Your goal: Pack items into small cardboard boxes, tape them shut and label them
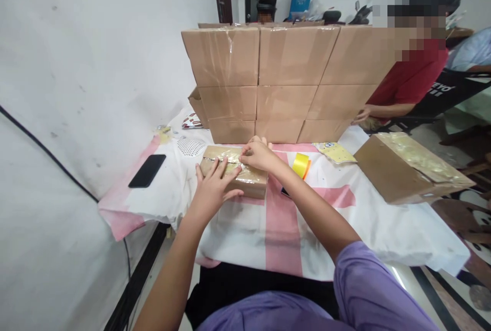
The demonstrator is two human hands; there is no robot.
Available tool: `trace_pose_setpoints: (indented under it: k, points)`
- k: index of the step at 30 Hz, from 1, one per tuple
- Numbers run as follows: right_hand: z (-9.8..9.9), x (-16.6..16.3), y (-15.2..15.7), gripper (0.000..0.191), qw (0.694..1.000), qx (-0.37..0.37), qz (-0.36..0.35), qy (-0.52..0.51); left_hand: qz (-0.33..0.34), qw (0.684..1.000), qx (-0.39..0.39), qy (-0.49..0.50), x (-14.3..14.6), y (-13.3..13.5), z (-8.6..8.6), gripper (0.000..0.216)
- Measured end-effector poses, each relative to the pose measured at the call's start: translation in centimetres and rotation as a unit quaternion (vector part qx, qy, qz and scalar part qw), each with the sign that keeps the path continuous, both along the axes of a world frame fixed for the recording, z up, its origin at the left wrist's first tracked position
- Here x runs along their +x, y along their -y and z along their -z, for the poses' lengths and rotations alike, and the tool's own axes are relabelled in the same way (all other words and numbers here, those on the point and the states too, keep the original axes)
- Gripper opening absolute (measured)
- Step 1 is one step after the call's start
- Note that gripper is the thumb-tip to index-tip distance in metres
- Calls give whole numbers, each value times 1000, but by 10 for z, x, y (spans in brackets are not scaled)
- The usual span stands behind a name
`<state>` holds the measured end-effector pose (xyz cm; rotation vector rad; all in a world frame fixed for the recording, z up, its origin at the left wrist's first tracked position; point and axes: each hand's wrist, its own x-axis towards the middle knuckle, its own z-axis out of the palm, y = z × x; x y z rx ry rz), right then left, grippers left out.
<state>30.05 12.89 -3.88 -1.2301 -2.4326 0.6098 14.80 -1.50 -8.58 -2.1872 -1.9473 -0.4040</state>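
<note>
Two hands are laid on a small cardboard box (235,172) at centre frame, resting on the surface (284,228), which is covered with a white-and-pink cloth. The box is shut and wrapped in clear tape, so its contents are hidden. The left hand (213,190) is pressed flat on the box top, grip apart, fingers spread. The right hand (260,154) is set at the box's far top edge, grip drawn together, fingertips bunched on the tape. Whether a tape end is pinched cannot be told.

A yellow tape roll (301,164) is stood on edge just right of the right hand, apart from the box. A stack of brown cartons (286,78) is piled three high and three wide just behind the box, all closed, contents unseen. A larger sealed carton (402,172) is placed at the right of frame, well apart. A yellowish card (334,152) is seen between the roll and that carton. A black phone (147,171) is laid flat at left. A co-worker in a red top (410,78) is seated at upper right behind the stack, with one hand near the cartons.
</note>
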Motion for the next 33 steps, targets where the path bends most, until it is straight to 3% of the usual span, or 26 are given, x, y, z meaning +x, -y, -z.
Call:
trace_pose_setpoints:
  k: [4,7,9,12,15,18,21,26,33]
  points:
    - [1,3,-1,21,998,52,22,29,8,1000,24,14,2,-3,5,56]
    - [-3,6,-7,64,987,92,125,48,21,998,41,30,4,-5,6,46]
    - [-4,11,-13,77,980,94,170,49,34,997,61,41,5,-6,9,41]
    - [0,19,-19,50,981,89,173,19,57,991,109,50,4,-7,17,36]
    - [3,25,-20,26,989,48,132,-39,72,982,167,44,3,-6,24,34]
    - [0,22,-16,37,995,-40,72,-56,83,974,209,35,4,-4,28,32]
    - [-4,15,-11,52,995,-91,50,-5,98,962,252,39,6,-3,32,31]
    - [2,12,-8,43,997,-69,32,-7,99,948,297,58,11,-6,36,26]
    - [9,10,-14,36,996,-70,54,-28,107,947,292,83,8,-15,35,23]
